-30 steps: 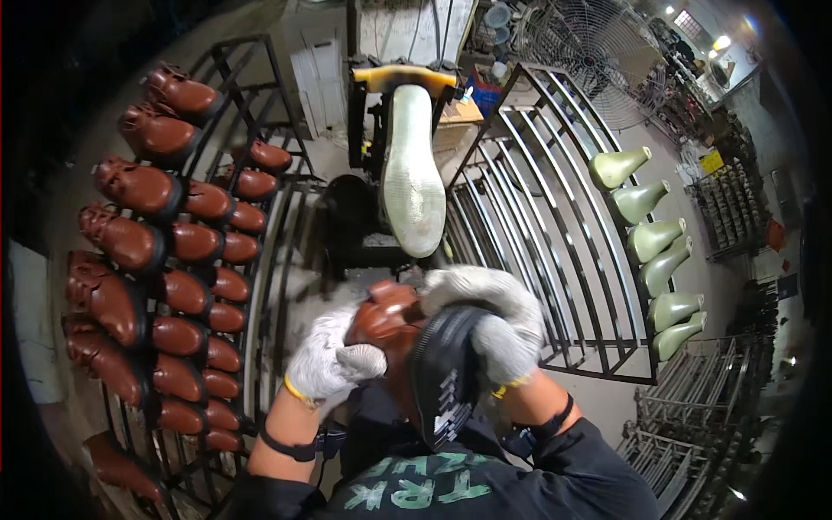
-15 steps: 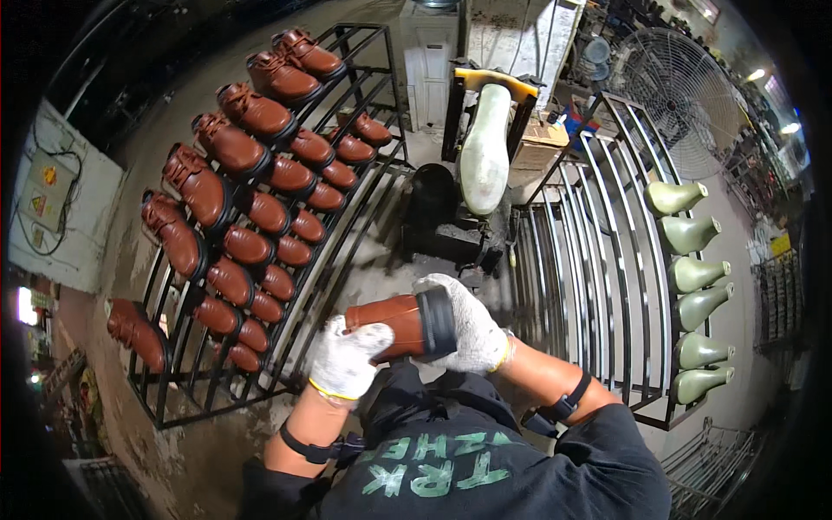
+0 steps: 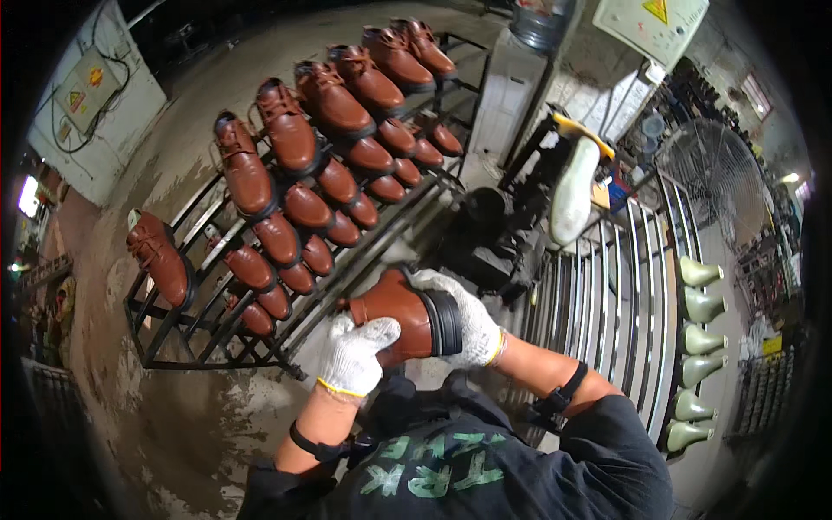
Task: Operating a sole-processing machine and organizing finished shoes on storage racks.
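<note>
A brown leather shoe point(image 3: 400, 314) with a thick black sole is held in front of my body between both gloved hands. My left hand point(image 3: 355, 355), in a white knit glove, grips the upper near its opening, thumb lying across the leather. On the sole side, my right hand point(image 3: 470, 322) wraps round the shoe, its fingers partly hidden behind. The sole faces right, toward the right palm.
At left, a black metal rack point(image 3: 208, 365) carries several rows of brown shoes point(image 3: 291, 139). A dark machine point(image 3: 494, 256) with a pale green shoe last point(image 3: 574, 192) stands ahead. Several pale green lasts point(image 3: 700, 338) line the right rack point(image 3: 648, 286); a large fan point(image 3: 715, 178) stands beyond.
My view has swung left, so the shoe rack and machine appear farther right. The shoe has tilted in my hands, showing more of its upper. Both hands keep hold of it.
</note>
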A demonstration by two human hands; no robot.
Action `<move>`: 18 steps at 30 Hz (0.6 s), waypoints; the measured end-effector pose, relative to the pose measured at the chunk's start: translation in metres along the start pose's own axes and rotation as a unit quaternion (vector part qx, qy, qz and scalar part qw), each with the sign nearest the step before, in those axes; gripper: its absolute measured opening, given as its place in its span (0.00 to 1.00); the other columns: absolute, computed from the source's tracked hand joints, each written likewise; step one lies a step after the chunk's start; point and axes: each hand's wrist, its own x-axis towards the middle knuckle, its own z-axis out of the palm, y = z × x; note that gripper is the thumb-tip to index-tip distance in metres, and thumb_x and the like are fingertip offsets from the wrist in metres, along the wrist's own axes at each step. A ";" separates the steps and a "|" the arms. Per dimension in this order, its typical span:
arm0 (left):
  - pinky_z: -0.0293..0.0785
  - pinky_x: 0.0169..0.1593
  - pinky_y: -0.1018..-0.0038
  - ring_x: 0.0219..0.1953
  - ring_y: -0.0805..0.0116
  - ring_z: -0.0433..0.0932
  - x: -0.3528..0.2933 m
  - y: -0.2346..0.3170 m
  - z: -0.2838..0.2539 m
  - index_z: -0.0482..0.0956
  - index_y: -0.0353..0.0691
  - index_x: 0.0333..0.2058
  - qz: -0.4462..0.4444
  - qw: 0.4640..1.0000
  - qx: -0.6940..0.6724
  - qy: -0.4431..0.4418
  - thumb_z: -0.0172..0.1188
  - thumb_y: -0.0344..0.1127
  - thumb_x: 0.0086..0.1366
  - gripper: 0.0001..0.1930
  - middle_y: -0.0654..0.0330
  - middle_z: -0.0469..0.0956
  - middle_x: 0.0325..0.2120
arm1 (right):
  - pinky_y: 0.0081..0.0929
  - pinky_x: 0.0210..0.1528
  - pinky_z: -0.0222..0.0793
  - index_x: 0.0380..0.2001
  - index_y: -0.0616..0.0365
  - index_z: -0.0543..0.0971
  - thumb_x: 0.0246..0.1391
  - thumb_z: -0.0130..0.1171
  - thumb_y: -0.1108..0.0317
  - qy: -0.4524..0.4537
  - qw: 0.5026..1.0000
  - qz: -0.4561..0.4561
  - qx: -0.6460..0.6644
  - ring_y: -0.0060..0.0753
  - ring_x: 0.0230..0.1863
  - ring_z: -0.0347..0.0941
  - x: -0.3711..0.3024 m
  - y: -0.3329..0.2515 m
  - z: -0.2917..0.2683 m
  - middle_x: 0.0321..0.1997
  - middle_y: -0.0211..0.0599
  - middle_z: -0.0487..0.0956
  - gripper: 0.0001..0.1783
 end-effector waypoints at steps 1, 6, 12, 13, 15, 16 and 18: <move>0.81 0.51 0.64 0.43 0.58 0.84 0.004 0.026 -0.003 0.83 0.31 0.44 -0.100 0.970 -0.220 0.034 0.68 0.21 0.57 0.14 0.51 0.85 0.40 | 0.39 0.71 0.62 0.67 0.60 0.65 0.34 0.82 0.58 -0.014 0.999 -0.007 -0.040 0.46 0.68 0.69 0.009 0.007 0.004 0.66 0.48 0.71 0.56; 0.76 0.54 0.60 0.51 0.53 0.81 0.015 0.055 -0.100 0.79 0.32 0.52 0.085 0.963 0.201 -0.158 0.72 0.44 0.60 0.27 0.51 0.83 0.45 | 0.35 0.67 0.68 0.69 0.61 0.62 0.43 0.81 0.62 -0.032 0.998 0.007 -0.058 0.34 0.62 0.73 0.056 0.006 0.043 0.64 0.40 0.75 0.53; 0.74 0.43 0.53 0.35 0.43 0.78 0.014 0.062 -0.154 0.83 0.39 0.40 0.169 0.870 0.462 -0.028 0.71 0.46 0.59 0.18 0.49 0.80 0.32 | 0.30 0.64 0.70 0.65 0.62 0.71 0.52 0.71 0.75 -0.085 0.916 0.174 0.351 0.26 0.60 0.73 0.129 0.018 0.090 0.60 0.35 0.78 0.36; 0.73 0.39 0.53 0.32 0.43 0.77 0.026 0.066 -0.162 0.80 0.39 0.29 0.266 0.783 0.563 0.010 0.68 0.45 0.60 0.14 0.51 0.77 0.26 | 0.30 0.64 0.69 0.67 0.63 0.68 0.53 0.71 0.73 -0.063 0.927 0.164 0.330 0.26 0.61 0.71 0.140 0.020 0.096 0.62 0.36 0.76 0.38; 0.71 0.34 0.53 0.29 0.43 0.76 0.064 0.077 -0.185 0.71 0.42 0.20 0.238 0.734 0.630 0.088 0.65 0.41 0.60 0.16 0.51 0.73 0.22 | 0.28 0.63 0.68 0.73 0.64 0.59 0.57 0.70 0.70 -0.046 0.946 0.122 0.295 0.27 0.65 0.67 0.148 0.051 0.106 0.66 0.38 0.72 0.44; 0.71 0.33 0.53 0.29 0.44 0.76 0.082 0.093 -0.200 0.69 0.43 0.19 0.226 0.717 0.647 0.125 0.65 0.40 0.60 0.16 0.50 0.73 0.21 | 0.27 0.58 0.72 0.73 0.63 0.59 0.57 0.69 0.71 -0.021 0.977 0.103 0.185 0.26 0.60 0.70 0.142 0.057 0.108 0.62 0.37 0.73 0.44; 0.73 0.34 0.52 0.31 0.44 0.78 0.122 0.130 -0.232 0.73 0.41 0.22 0.162 0.736 0.635 0.170 0.62 0.41 0.61 0.14 0.47 0.76 0.23 | 0.26 0.47 0.76 0.59 0.63 0.74 0.56 0.70 0.69 -0.077 0.965 0.181 0.173 0.25 0.48 0.77 0.123 0.073 0.095 0.52 0.34 0.80 0.28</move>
